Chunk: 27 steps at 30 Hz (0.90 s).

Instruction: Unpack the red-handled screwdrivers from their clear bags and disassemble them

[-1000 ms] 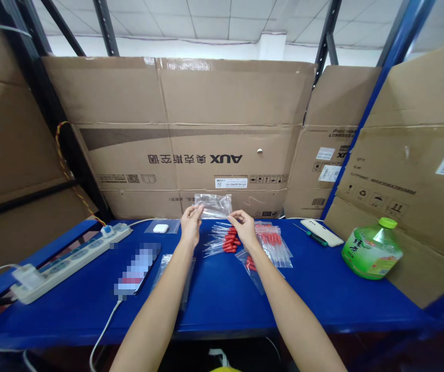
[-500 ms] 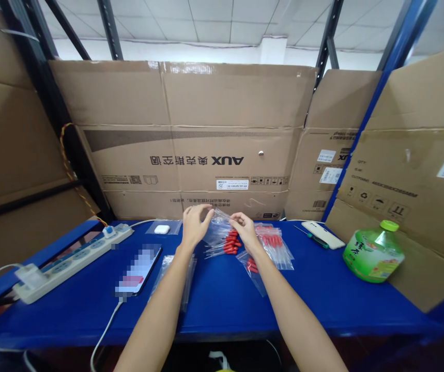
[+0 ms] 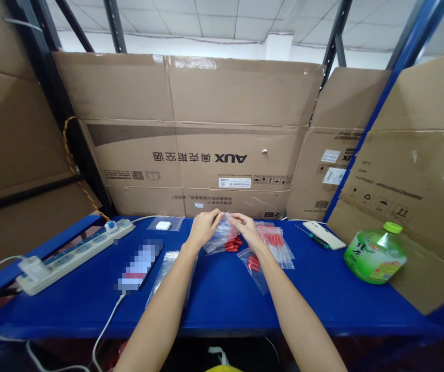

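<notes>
Both hands meet over the middle of the table, closed on the upper edge of a clear plastic bag [image 3: 222, 233]. My left hand [image 3: 205, 227] pinches it from the left, thumb towards the fingers. On the other side my right hand [image 3: 245, 228] pinches the same edge. Just below them lies a loose pile of thin items with red ends [image 3: 232, 245], partly behind the bag. Right of my right wrist, filled clear bags [image 3: 278, 248] of these red-ended items overlap, and another small bag [image 3: 254, 264] lies nearer me. Flat clear bags [image 3: 165, 274] sit beside my left forearm.
On the left of the blue table [image 3: 222, 305] are a phone [image 3: 140, 266] on a cable, a white power strip [image 3: 76, 256] and a white earbud case [image 3: 163, 226]. To the right stand a green bottle [image 3: 376, 254], a screwdriver [image 3: 319, 241] and a white slab [image 3: 324, 235]. Cardboard walls [image 3: 202, 98] enclose the back.
My hands have come closer together, the left moving right, with the bag's edge between them. The view has shifted slightly. The items on the table lie as before.
</notes>
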{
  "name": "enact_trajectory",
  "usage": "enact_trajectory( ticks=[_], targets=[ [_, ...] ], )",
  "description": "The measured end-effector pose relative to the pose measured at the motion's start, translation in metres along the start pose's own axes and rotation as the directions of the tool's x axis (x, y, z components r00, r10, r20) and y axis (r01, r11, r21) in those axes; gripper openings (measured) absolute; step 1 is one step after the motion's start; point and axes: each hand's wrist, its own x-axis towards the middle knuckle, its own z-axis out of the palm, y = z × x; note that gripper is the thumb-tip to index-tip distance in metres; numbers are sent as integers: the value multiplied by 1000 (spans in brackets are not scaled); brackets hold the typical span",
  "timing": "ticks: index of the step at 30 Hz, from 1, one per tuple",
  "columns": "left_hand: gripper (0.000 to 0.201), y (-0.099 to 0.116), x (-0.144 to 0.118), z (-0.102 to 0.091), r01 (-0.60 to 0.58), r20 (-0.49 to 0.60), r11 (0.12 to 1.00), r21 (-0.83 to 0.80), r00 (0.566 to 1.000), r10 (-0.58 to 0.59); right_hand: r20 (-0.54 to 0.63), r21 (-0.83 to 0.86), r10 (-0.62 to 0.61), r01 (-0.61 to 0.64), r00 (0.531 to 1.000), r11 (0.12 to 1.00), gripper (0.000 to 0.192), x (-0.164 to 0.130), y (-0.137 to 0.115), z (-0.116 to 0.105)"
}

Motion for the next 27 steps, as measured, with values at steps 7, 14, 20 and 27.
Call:
enact_trajectory(
  ticks=[7, 14, 20, 27],
  targets=[
    [37, -5, 1, -1, -14, -34, 997, -77, 999, 11, -146, -82, -76, 65, 986, 995, 32, 3, 7, -6],
    [32, -5, 0, -4, 6, -68, 997, -80, 998, -12, -91, -64, -39, 33, 995, 997, 35, 3, 9, -9],
    [32, -1, 4, 5, -27, 22, 954, -297, 999, 35, -2, -115, -46, 46, 999, 992, 36, 0, 5, 0],
    [31, -1, 2, 8, -50, 25, 971, -235, 998, 58, -20, -138, -67, 64, 998, 988, 35, 0, 6, 2]
  ],
)
